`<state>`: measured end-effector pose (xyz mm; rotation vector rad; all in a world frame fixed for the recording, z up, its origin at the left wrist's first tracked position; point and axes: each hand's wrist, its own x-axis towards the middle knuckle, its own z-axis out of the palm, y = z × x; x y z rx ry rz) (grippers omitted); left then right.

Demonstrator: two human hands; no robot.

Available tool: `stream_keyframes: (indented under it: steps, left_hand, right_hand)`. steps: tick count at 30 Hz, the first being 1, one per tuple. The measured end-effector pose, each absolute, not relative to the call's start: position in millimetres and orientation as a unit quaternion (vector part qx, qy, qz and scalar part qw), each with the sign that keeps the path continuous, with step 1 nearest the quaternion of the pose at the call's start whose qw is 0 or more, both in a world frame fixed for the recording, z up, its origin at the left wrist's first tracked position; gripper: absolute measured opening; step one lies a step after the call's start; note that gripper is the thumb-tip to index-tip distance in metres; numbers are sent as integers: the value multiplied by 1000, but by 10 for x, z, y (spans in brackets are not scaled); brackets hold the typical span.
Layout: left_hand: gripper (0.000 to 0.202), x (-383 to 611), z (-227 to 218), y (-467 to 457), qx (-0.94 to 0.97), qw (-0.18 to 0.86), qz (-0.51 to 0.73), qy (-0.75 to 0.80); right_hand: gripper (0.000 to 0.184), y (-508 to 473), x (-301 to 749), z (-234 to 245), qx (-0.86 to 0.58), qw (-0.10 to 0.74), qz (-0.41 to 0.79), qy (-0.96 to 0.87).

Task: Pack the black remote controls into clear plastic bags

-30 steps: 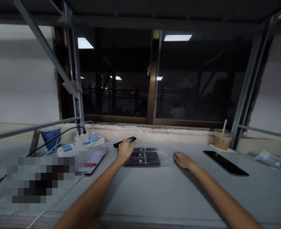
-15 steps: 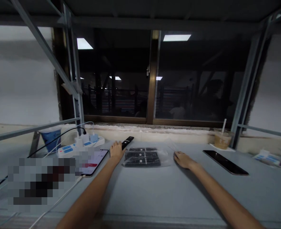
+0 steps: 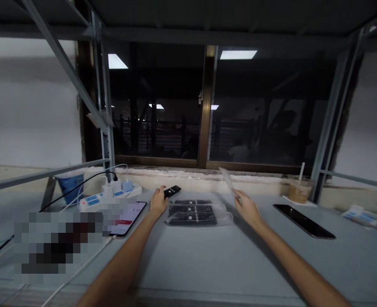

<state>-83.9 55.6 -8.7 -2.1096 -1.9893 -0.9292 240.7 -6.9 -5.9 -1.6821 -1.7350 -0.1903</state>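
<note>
My left hand (image 3: 158, 200) is closed around the near end of a black remote control (image 3: 172, 191), whose buttoned far end points up and to the right. In my right hand (image 3: 246, 206) a clear plastic bag (image 3: 227, 178) is pinched between thumb and fingers, standing up off the table. Between my hands lie several black remotes (image 3: 193, 217) in clear plastic wrapping, side by side in a row. Their wrapping (image 3: 225, 218) spreads out loosely to the right.
A tablet or phone with a lit screen (image 3: 129, 219) lies left, near a white power strip (image 3: 89, 202) with plugs and cables. A blue cup (image 3: 70, 187) stands behind. To the right are a dark phone (image 3: 303, 221) and a drink cup with straw (image 3: 299, 190). Metal posts frame the table.
My right hand has risen slightly, lifting the plastic bag upright from the table. The left hand keeps hold of the remote control, which has turned a little flatter. The view has shifted slightly.
</note>
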Motion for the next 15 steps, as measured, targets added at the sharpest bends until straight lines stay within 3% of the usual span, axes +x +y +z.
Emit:
stream_keyframes:
  steps: [5, 15]
  left_hand:
    - [42, -796, -87, 587, -720, 56, -327, -610]
    - [41, -721, 32, 498, -753, 109, -350, -547]
  right_hand:
    - [51, -230, 2186, 19, -611, 442, -77, -652]
    - [33, -374, 1868, -12, -463, 406, -51, -787]
